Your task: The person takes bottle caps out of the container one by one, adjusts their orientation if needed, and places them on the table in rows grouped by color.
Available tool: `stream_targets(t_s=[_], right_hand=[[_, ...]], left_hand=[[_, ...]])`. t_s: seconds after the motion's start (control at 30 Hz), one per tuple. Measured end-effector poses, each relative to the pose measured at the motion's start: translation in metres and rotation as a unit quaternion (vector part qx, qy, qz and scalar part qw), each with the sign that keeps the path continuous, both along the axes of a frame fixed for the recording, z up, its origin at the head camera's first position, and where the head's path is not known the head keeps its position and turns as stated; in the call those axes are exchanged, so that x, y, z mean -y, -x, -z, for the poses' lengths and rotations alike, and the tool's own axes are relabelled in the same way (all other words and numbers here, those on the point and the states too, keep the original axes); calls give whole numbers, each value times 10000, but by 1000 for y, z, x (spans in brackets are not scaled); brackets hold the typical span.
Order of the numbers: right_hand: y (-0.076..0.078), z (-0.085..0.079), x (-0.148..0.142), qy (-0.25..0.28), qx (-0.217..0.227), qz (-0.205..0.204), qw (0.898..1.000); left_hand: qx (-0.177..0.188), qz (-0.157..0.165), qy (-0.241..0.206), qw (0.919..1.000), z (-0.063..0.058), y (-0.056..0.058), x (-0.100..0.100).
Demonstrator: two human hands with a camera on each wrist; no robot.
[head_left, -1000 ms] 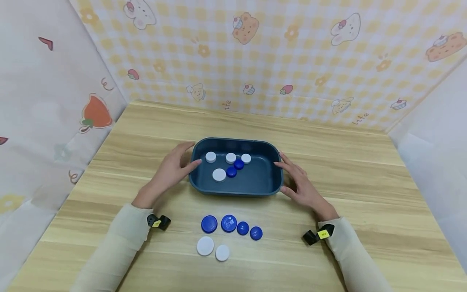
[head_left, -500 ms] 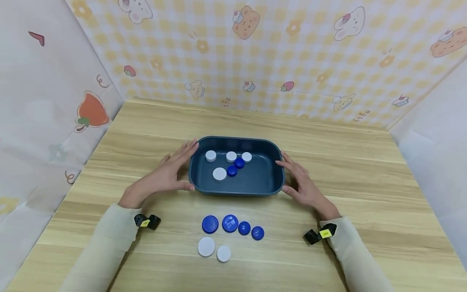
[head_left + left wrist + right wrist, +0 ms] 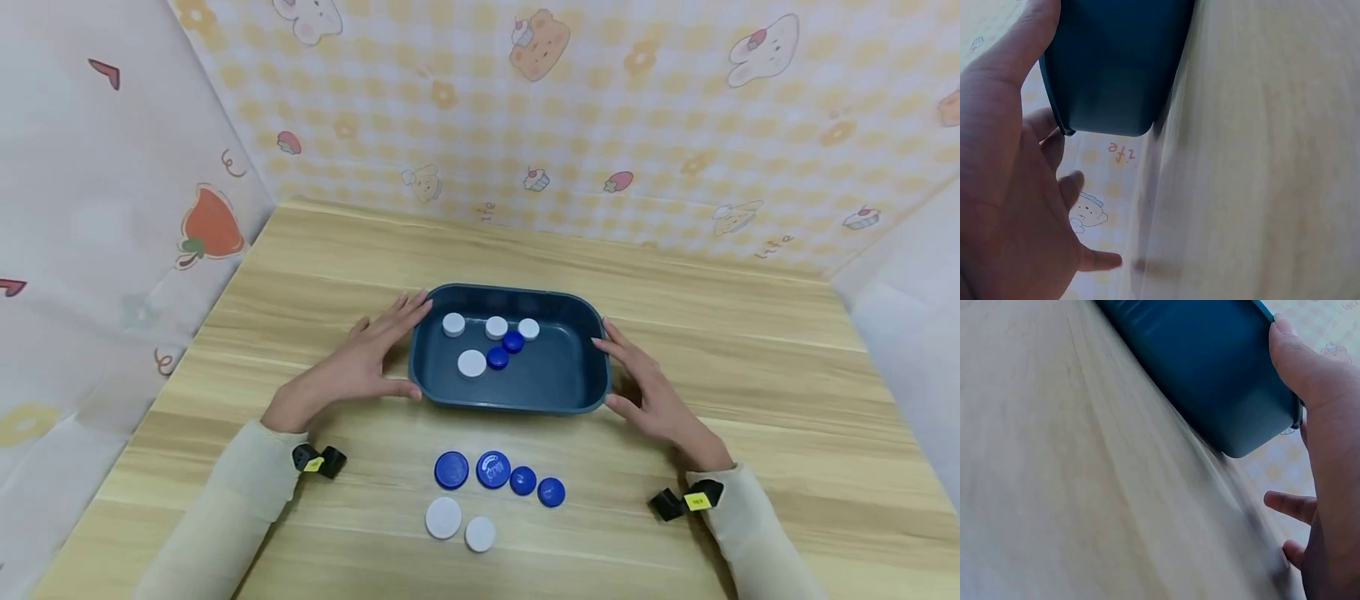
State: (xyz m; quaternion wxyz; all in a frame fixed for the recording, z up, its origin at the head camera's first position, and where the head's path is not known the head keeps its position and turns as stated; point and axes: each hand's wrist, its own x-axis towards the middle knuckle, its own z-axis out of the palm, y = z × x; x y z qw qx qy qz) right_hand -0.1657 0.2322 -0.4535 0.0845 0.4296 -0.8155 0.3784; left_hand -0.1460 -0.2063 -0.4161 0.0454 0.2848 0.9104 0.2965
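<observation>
A dark teal plastic tray (image 3: 510,407) with rounded corners sits on the wooden table, with several white and blue caps inside, among them a large white cap (image 3: 472,363) and a blue cap (image 3: 513,342). My left hand (image 3: 360,358) grips its left end, thumb at the near corner and fingers at the far corner. At the right end my right hand (image 3: 655,396) holds the rim, one finger over the edge and the thumb at the near corner. Both wrist views show the tray's outer wall (image 3: 1116,69) close beside the thumb (image 3: 1294,359).
In front of the tray, several blue caps (image 3: 452,470) lie in a row on the table (image 3: 600,550). Two white caps (image 3: 443,518) lie nearer to me. A yellow checked wall covering (image 3: 465,133) rises behind the table, with a white printed sheet (image 3: 90,208) at left.
My left thumb has come out of the tray to its near corner, and the left fingers have moved onto the far corner. The right hand stays at its end. The head view has shifted slightly.
</observation>
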Motion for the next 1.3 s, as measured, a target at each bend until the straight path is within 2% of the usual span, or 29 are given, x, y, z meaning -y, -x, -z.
stream_targets(t_s=[0.23, 0.43, 0.57, 0.67, 0.77, 0.9, 0.97, 1.17, 1.3], right_hand=[[-1, -15, -2, -119, -199, 4, 9997], [-6, -37, 3, -586, -490, 508, 9958], [-16, -61, 19, -898, -727, 730, 9906], [-20, -78, 41, -1168, -811, 508, 9885], [-19, -88, 65, -1581, -757, 131, 9844], [-14, -88, 93, -2183, -504, -329, 9740], [-10, -86, 103, -2501, -373, -494, 9662], [7, -85, 122, -3191, -170, -857, 9437], [15, -85, 133, -3456, -1, -942, 9336]], left_hand=[[-763, 514, -297, 9953, -1, 3, 1], [-865, 954, -839, 9881, -1, 6, 2], [-935, 1068, -879, 9860, 0, 7, 0], [-1103, 1087, -682, 9856, -1, 5, 0], [-1290, 1235, -604, 9821, -3, 2, -2], [-1279, 1539, -714, 9772, -5, -1, -7], [-1203, 1594, -687, 9774, -5, -2, -9], [-1372, 1549, -436, 9774, -7, -5, -12], [-1343, 1439, -390, 9797, -5, -6, -16]])
